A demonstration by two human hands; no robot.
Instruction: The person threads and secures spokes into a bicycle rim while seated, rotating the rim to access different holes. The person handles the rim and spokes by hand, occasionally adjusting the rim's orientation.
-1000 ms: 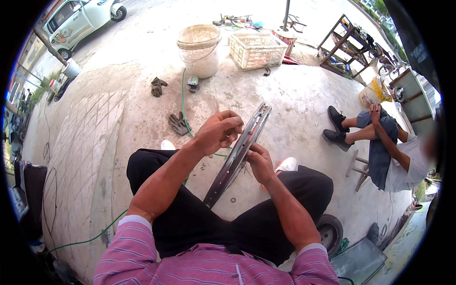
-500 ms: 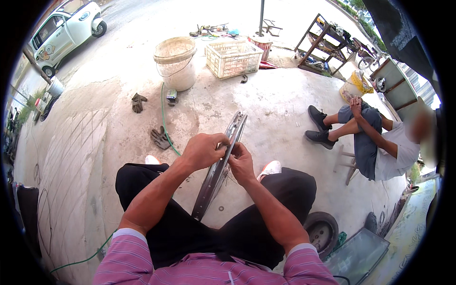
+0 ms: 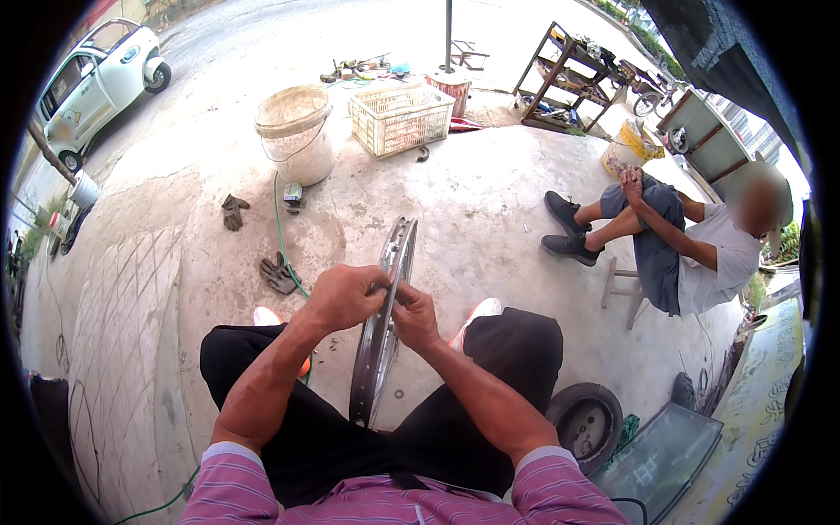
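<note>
Pale board (image 3: 754, 398) bears writing (image 3: 761, 444) — left fingers (image 3: 374, 278) and right fingers (image 3: 405, 297) touch rim (image 3: 367, 367).

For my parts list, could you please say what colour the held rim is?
The rim is silvery grey, clearest in the head view.

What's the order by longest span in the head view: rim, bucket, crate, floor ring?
1. Rim, though nearer the camera.
2. Bucket and crate look alike, so unranked.
3. Floor ring.
</note>
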